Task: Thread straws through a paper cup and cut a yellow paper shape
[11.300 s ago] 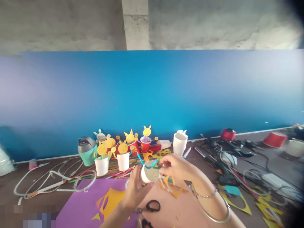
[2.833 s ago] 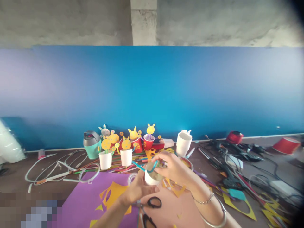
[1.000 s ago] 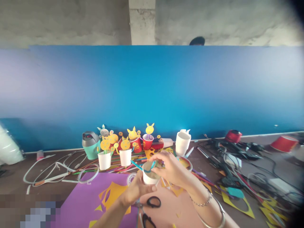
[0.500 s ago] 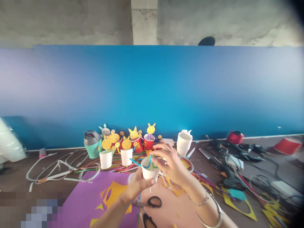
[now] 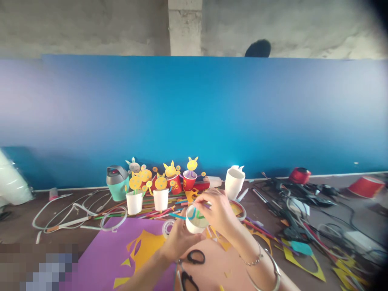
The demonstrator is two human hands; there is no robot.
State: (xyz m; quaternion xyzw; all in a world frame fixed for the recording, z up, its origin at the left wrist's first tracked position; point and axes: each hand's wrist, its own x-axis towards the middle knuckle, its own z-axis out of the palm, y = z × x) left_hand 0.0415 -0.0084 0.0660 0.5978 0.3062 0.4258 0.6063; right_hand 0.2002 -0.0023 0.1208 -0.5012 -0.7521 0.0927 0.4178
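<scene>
Left hand (image 5: pixel 178 239) cupped around the underside of a small white paper cup (image 5: pixel 195 220), fingers pressed to its wall; right hand (image 5: pixel 216 210) curled over the rim, fingertips (image 5: pixel 198 202) pinched on a blue drinking straw (image 5: pixel 182 216) that juts out from the cup toward the left hand's side. Cup held aloft between both hands, mouth tilted toward the wearer, above a peach paper sheet (image 5: pixel 218 262). Bangle (image 5: pixel 266 270) and thin bracelet (image 5: pixel 253 260) on the right wrist.

Just below the left hand, black-handled scissors (image 5: pixel 192 262) lying on the peach sheet. Beneath the left forearm, a purple sheet (image 5: pixel 103 258) bearing yellow paper offcuts (image 5: pixel 145 246). Beside the left hand's knuckles, a roll of clear tape (image 5: pixel 167 227).

Beyond the hands, against the blue backdrop (image 5: pixel 194 113): two white cups (image 5: pixel 135 202) topped with yellow paper animal faces, red cups (image 5: pixel 189 180) with similar faces behind them, a taller white cup (image 5: pixel 234 182) past the right hand, and a teal jug with a grey lid (image 5: pixel 117 186) farther out on the left side. Loose coloured straws (image 5: pixel 157 212) scattered between the cups and the hands. Well off to the right, a tangle of black cables (image 5: pixel 297 202) and a red bowl (image 5: pixel 365 186) on its side; off to the left, pale looped tubing (image 5: pixel 69 214) on the brown tabletop (image 5: pixel 18 226).
</scene>
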